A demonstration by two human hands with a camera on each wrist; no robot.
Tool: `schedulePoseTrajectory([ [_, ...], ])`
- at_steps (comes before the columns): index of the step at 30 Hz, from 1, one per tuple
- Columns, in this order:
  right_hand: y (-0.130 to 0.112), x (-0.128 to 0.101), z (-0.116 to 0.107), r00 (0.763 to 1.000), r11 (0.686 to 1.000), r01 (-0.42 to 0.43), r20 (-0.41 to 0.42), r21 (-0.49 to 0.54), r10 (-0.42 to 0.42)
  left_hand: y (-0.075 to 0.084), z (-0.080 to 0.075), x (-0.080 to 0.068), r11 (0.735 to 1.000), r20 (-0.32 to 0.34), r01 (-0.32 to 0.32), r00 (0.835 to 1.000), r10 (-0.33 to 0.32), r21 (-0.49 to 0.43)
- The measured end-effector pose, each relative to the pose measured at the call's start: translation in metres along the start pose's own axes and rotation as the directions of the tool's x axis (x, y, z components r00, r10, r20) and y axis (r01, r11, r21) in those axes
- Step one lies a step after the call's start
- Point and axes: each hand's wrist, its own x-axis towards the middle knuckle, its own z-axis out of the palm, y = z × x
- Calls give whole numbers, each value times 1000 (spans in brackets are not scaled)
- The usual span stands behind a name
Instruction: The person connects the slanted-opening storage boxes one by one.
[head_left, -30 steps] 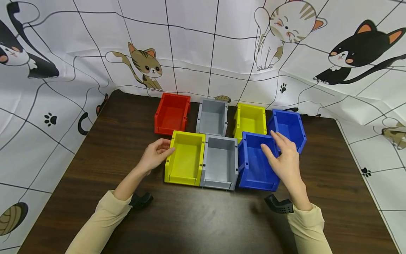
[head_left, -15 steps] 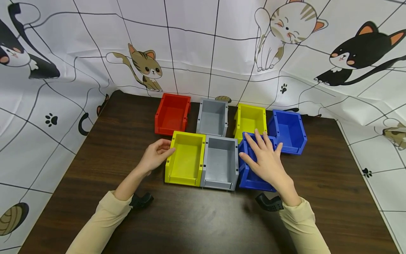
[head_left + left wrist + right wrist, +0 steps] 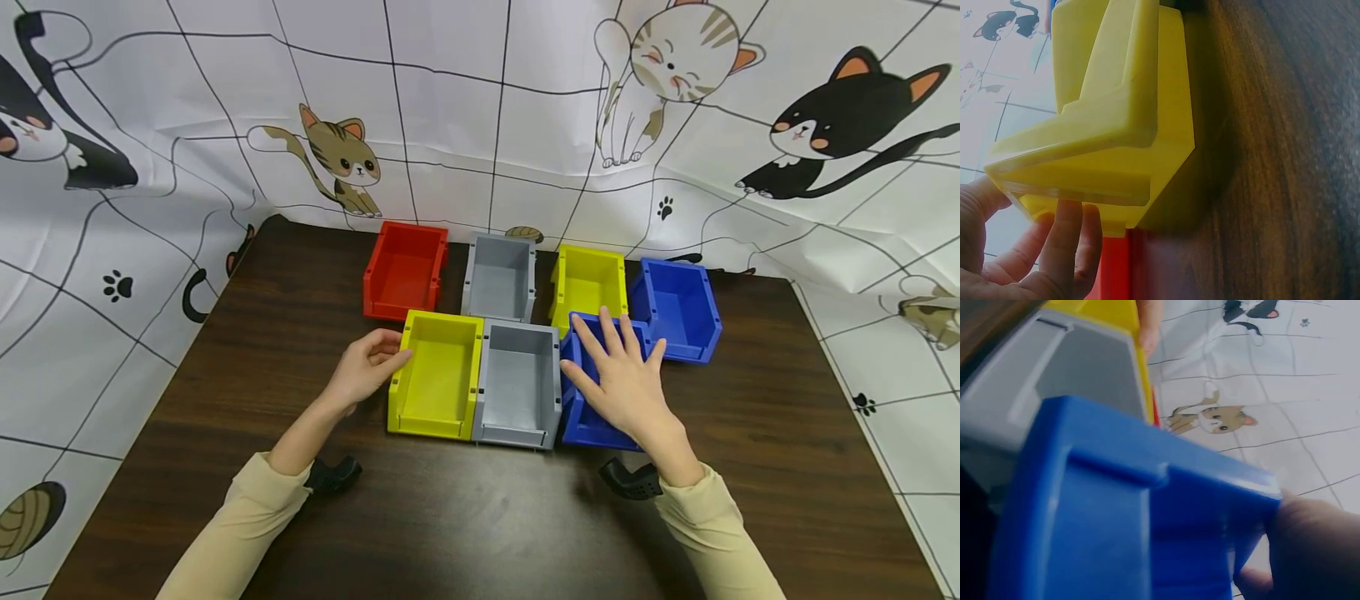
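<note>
Seven small open plastic bins stand in two rows on a dark wooden table point(image 3: 465, 517). The front row runs yellow bin point(image 3: 438, 375), grey bin point(image 3: 517, 383), blue bin point(image 3: 581, 421), side by side and touching. My right hand point(image 3: 618, 379) lies flat on top of the front blue bin point(image 3: 1116, 519) with its fingers spread. My left hand point(image 3: 367, 367) rests against the left wall of the front yellow bin point(image 3: 1122, 125), fingertips point(image 3: 1066, 231) touching its rim. Neither hand grips anything.
The back row holds a red bin point(image 3: 405, 271), a grey bin point(image 3: 501, 277), a yellow bin point(image 3: 590, 287) and a blue bin point(image 3: 678, 308). A cat-print cloth point(image 3: 480, 108) hangs behind and drapes both table sides. Bare wood stretches in front of the bins.
My right hand has swung left from the blue bin's right side and come down flat on its top. The left hand has stayed against the yellow bin.
</note>
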Motion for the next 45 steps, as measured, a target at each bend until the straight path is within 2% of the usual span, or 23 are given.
schedulePoseTrajectory([
  [7, -1, -1, 4, 1000, 999, 1, 13, -34, 0, -2, 1, 0, 1000, -19, -24, 1000, 24, 5],
  [30, 4, 0, 31, 999, 998, -20, 46, -58, 23, -2, 0, 0, 1000, -15, -11, 1000, 11, 15],
  [39, 5, 1, 39, 1000, 999, -14, 22, -50, 15, -3, -1, -1, 1000, -21, -16, 1000, 16, 6],
  [45, 5, -1, 43, 1000, 998, -18, 12, -53, 19, -2, -1, -2, 999, -5, -42, 999, 42, 2],
])
